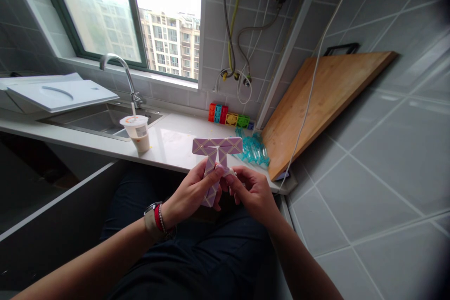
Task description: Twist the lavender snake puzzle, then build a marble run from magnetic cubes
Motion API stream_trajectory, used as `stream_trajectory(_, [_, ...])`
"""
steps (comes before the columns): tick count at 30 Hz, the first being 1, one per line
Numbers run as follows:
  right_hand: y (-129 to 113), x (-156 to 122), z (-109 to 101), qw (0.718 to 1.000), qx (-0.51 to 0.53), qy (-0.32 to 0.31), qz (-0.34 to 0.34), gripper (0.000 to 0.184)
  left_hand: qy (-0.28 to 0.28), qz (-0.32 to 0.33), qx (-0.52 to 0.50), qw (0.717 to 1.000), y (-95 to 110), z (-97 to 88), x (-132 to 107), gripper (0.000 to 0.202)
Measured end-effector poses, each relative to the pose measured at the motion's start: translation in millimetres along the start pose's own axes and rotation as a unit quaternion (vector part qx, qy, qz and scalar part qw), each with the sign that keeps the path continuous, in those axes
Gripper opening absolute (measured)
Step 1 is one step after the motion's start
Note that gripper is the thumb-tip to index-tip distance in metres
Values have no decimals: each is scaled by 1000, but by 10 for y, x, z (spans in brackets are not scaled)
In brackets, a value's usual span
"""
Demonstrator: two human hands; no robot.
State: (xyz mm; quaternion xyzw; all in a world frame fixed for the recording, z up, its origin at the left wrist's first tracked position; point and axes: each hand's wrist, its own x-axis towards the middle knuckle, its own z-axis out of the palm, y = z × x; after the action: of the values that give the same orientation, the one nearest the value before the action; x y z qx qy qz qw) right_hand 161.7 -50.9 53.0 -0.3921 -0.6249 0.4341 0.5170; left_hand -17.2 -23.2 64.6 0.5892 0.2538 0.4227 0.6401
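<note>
A lilac snake puzzle [218, 143], patterned with pale triangular edges, is held up in front of me, folded into a shape with a flat bar on top and two legs below. My left hand [202, 179] is closed around the left leg, its thumb pressing across the middle. From the right, my right hand [251, 192] pinches a whitish part of the puzzle near the right leg's lower end. Fingers hide some of the lower segments.
On the white counter [172, 147] stand a lidded drink cup with a straw [139, 136], colourful plastic blocks [228, 117] and a turquoise translucent plastic object [253, 149]. A sink [101, 122] with a faucet [123, 68] lies left. A wooden board [323, 103] leans against the right wall.
</note>
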Motion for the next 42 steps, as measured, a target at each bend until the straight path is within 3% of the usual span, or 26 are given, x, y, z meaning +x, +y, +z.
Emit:
stream_trajectory(3, [2,6,12,1000,21,5,2,32,-4,5,0,1000,-18,-15,20,30])
stream_trajectory(8, [39,33,-4,999,39,28,2,30,-57,-3,3,998,-54,-110,1,32])
stream_trajectory(19, [91,75,-28,996,77,45,24,31,-67,-39,-30,997,-94,-129,-41,39])
stream_trajectory(26, [187,109,-37,993,85,82,22,32,-62,-132,28,989,-129,-148,22,43])
stream_trajectory(30, [226,125,-52,990,107,80,34,33,-45,-104,41,993,-170,-145,12,44])
stream_trajectory(36, [209,102,-54,990,130,46,34,35,-78,-64,37,994,-183,-174,-13,41])
stream_trajectory(42, [201,86,-5,988,144,36,33,36,-81,-67,48,993,-169,-205,-35,42])
